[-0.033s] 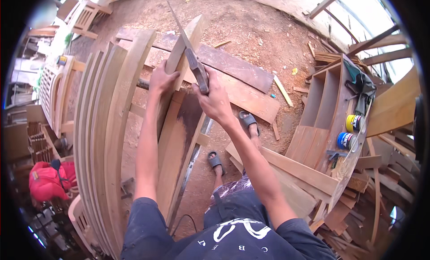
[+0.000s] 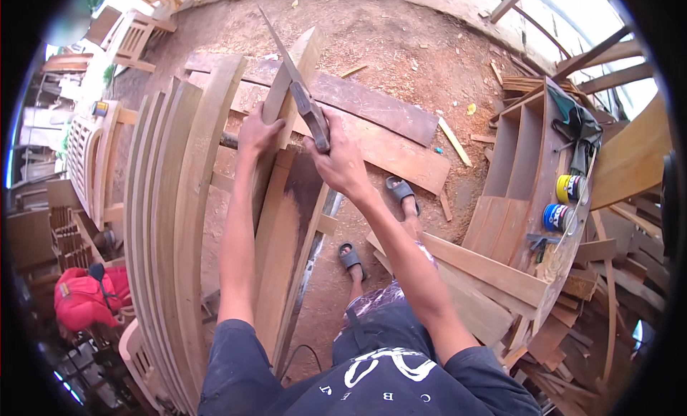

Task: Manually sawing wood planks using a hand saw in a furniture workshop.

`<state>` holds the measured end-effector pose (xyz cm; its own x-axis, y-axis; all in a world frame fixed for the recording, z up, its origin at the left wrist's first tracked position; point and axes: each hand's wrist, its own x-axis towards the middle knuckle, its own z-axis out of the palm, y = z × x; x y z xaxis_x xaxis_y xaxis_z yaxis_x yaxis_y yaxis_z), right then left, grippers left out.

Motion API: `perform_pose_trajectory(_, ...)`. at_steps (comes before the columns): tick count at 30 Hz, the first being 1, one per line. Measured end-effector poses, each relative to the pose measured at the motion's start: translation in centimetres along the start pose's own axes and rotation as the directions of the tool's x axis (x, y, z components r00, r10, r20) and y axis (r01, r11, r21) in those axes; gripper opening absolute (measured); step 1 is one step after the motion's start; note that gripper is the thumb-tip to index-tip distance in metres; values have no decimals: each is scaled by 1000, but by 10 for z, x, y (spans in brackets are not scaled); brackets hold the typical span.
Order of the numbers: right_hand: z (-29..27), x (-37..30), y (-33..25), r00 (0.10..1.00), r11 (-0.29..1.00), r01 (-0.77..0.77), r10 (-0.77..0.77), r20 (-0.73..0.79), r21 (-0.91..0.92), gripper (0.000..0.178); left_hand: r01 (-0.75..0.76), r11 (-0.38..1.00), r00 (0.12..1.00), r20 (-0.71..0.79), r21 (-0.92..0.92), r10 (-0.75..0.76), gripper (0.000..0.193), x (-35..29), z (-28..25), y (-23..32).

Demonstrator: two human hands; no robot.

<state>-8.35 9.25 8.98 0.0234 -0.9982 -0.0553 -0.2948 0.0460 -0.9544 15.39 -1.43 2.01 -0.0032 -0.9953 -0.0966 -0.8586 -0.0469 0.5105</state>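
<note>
A handsaw with a dark wooden handle [image 2: 312, 119] is in my right hand [image 2: 345, 160], fingers wrapped round the grip. Its thin blade [image 2: 276, 40] points away and to the left, across the far end of a long wooden board [image 2: 306, 52]. My left hand [image 2: 259, 133] grips that same board just left of the saw, thumb over the edge. Whether the saw's teeth touch the wood, I cannot tell. Below my hands lies a partly dark-stained board [image 2: 290, 208].
Several long planks [image 2: 187, 151] stand on edge at my left. Flat boards [image 2: 401, 155] lie on the dirt floor ahead. To the right are a wooden shelf unit [image 2: 512, 155], a yellow can [image 2: 567, 188], a blue can [image 2: 555, 217] and scrap wood [image 2: 572, 330]. My sandalled feet stand between.
The saw's tip has swung slightly to the left. My left hand keeps its grip on the board, and the whole view has shifted a little.
</note>
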Motion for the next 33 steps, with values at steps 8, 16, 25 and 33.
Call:
perform_pose_trajectory(8,-8,7,0,994,999,-41,39,99,25,68,233,959,960,-196,161,-200,81,-89,-30,33)
perform_pose_trajectory(16,7,18,79,994,989,48,-33,105,-137,69,319,937,934,-210,139,-287,76,-90,1,25)
perform_pose_trajectory(25,-7,7,47,996,999,-14,18,85,-46,59,282,959,939,-208,18,-272,73,-88,6,41)
perform_pose_trajectory(33,24,9,48,993,994,110,-110,-47,1,55,305,951,910,-276,-55,-308,55,-67,16,31)
